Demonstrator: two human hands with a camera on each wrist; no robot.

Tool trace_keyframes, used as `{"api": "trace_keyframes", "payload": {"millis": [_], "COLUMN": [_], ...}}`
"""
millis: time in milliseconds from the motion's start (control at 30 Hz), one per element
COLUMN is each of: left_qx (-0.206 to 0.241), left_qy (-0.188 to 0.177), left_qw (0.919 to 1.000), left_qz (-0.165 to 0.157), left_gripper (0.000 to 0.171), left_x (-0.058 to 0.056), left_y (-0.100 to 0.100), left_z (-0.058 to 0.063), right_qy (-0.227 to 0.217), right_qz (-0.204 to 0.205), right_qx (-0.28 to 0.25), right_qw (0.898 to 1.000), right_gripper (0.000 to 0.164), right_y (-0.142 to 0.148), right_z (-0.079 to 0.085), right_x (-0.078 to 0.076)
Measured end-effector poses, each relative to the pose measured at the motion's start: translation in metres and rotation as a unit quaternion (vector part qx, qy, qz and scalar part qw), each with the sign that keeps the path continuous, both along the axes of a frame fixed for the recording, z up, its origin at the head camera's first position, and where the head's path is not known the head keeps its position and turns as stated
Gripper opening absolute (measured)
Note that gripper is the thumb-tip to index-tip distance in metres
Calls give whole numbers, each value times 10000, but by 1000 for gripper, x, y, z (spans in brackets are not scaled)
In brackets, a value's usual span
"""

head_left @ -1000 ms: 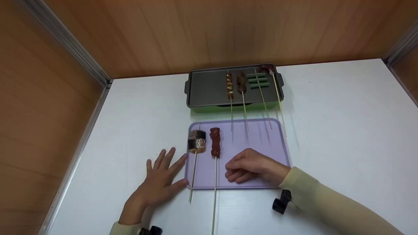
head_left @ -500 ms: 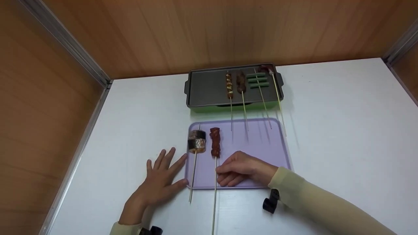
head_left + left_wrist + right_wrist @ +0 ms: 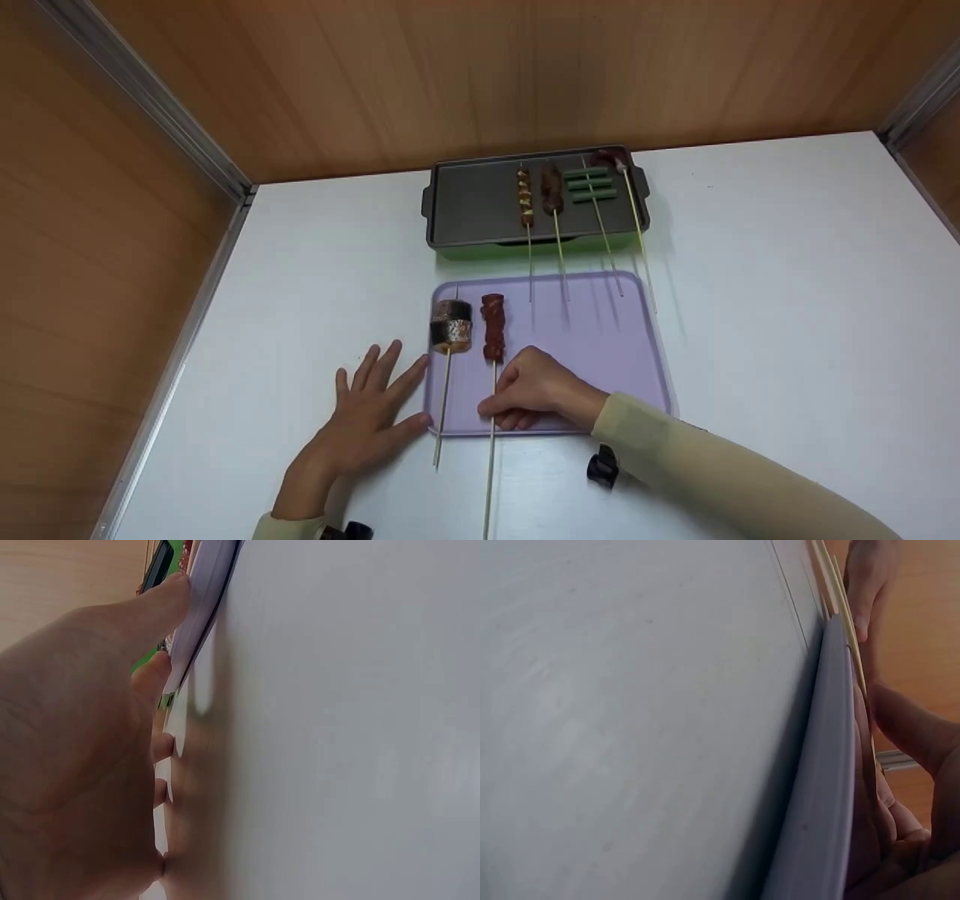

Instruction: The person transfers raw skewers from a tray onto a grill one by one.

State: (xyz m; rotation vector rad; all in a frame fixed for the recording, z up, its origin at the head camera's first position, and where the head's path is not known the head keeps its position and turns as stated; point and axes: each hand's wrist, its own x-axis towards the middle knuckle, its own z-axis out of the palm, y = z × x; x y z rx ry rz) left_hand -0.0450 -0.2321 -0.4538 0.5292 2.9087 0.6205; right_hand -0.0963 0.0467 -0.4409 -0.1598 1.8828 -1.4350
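A purple tray (image 3: 585, 330) holds a skewer of dark red meat (image 3: 493, 327). Its long stick runs past the tray's near edge. My right hand (image 3: 536, 390) pinches this stick between thumb and curled fingers, low over the tray; in the right wrist view the thumb (image 3: 907, 720) lies against the stick. To the left, a skewer of thick rolled pieces with dark bands (image 3: 451, 327) lies along the tray's left side. My left hand (image 3: 367, 420) is flat on the table with fingers spread, its thumb and index fingertips at the tray's left edge (image 3: 202, 607).
Behind the tray stands a green-based grill with a dark plate (image 3: 472, 202). On its right half lie a skewer of small chunks (image 3: 525, 196), a brown meat skewer (image 3: 552, 187), a green-piece skewer (image 3: 592, 185) and a dark red curled one (image 3: 609, 157). Their sticks overhang the tray.
My right hand has moved left across the tray to the meat skewer's stick, and its thumb and fingers have closed on it. My left hand has stayed in place.
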Motion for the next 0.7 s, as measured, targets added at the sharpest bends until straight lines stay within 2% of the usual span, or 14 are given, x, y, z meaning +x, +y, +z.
{"api": "trace_keyframes", "payload": {"millis": [100,367,500,700], "left_qx": [9,28,43,10], "left_qy": [-27,33,68,71], "left_qw": [10000,10000,10000,10000], "left_qz": [27,6,-3,-10], "left_gripper": [69,69,69,69], "left_x": [0,1,0,0], "left_y": [0,0,-1,0], "left_z": [0,0,-1,-2], "right_qy": [64,-185,-354,-749], "right_qz": [-34,-212,-283,-397], "right_qx": [-57,-345,-411,-848], "right_qw": [10000,9990,9981,9928], "right_gripper": [16,9,12,17], "right_y": [0,6,13,28], "right_z": [0,0,-1,-2], "right_x": [1,4,5,5]}}
